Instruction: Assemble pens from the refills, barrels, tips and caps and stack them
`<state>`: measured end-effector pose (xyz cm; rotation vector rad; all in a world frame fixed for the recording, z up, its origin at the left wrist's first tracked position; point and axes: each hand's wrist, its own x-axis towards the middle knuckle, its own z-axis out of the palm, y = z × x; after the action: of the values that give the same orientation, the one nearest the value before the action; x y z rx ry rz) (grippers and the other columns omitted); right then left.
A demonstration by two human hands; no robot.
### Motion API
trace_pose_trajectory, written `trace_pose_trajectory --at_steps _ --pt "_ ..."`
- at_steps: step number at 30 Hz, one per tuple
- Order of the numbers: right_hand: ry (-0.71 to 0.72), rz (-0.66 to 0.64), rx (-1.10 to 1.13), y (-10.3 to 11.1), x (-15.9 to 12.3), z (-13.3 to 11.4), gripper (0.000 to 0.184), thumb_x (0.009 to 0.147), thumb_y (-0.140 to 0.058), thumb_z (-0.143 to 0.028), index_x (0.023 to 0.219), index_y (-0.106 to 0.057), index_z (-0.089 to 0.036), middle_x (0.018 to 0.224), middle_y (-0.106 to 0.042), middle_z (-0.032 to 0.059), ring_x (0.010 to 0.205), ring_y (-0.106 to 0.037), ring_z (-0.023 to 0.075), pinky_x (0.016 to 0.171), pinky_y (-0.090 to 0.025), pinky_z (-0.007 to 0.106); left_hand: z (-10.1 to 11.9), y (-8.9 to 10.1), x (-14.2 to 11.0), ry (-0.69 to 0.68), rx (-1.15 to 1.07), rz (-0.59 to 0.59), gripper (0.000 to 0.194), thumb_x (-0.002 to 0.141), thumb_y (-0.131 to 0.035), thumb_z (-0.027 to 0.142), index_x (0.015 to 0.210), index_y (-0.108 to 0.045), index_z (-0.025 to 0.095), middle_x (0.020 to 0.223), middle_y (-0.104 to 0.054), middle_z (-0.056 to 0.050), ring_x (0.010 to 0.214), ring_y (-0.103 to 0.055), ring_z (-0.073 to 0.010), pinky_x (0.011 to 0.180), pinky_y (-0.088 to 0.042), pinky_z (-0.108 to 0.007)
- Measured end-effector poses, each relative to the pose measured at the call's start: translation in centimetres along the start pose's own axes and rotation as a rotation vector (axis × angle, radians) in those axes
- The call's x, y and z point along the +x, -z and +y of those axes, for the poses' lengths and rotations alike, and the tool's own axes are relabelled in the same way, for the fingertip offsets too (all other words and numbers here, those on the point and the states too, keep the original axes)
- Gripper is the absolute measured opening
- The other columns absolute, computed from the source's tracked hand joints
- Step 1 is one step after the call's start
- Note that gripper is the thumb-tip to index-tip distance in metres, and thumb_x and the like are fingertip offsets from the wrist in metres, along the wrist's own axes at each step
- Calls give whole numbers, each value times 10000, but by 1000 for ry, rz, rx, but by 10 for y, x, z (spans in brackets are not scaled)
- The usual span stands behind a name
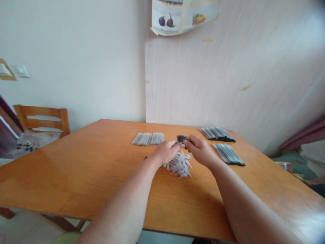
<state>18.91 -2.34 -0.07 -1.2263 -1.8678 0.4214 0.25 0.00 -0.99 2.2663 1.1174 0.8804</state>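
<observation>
Two hands [182,146] near wooden table's [101,176] far edge

A home, seemingly: a wooden table [83,169], slatted chair [44,117] and taped-up fruit poster [184,16] show it.

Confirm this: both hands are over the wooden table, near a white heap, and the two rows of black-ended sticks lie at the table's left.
Wrong side: the head view shows the two rows of black-ended sticks on the right of the wooden table. The rest stands.
</observation>
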Motion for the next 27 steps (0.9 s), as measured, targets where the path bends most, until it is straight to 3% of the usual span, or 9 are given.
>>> trace_pose_trajectory --at_steps 3,6,12,18,22,27 --pt "-16 -1 34 2 1 1 238 903 -484 -381 758 -539 -200 679 -588 0 625 -521 135 597 -383 260 0 0 1 -16 -65 -34 465 949 -302 464 830 -639 167 774 -659 -38 762 -587 -170 711 -427 -274" --pt "-53 4 58 3 1 -1 257 896 -488 -395 729 -524 -203 651 -573 -5 605 -510 132 583 -380 258 0 -1 1 -26 -84 -62 411 938 -342 455 867 -630 171 787 -649 -24 745 -575 -157 677 -424 -261" --pt "-116 44 -1 -1 1 -2 299 881 -492 -416 665 -487 -210 588 -535 -19 554 -465 123 529 -329 247 -2 -4 -2 -62 -77 9 341 907 -439 432 912 -666 179 826 -679 -30 773 -593 -161 667 -420 -255" --pt "-126 107 -58 -7 4 1 330 874 -489 -441 643 -502 -206 568 -538 -16 546 -459 122 524 -309 238 0 -4 -3 -30 -59 51 309 872 -512 432 903 -696 187 870 -712 -47 812 -617 -182 699 -432 -268" --pt "-130 136 8 -8 5 0 324 870 -499 -436 648 -512 -200 581 -537 -17 558 -462 118 527 -315 232 3 -5 -2 1 -181 22 345 867 -521 463 927 -694 171 842 -704 -35 783 -611 -170 697 -438 -265" --pt "-110 156 43 -7 5 1 309 881 -486 -412 666 -535 -196 598 -558 -14 569 -481 117 540 -322 236 8 -3 -5 107 -316 -42 469 885 -450 552 795 -670 148 746 -663 -39 690 -575 -152 646 -422 -263"
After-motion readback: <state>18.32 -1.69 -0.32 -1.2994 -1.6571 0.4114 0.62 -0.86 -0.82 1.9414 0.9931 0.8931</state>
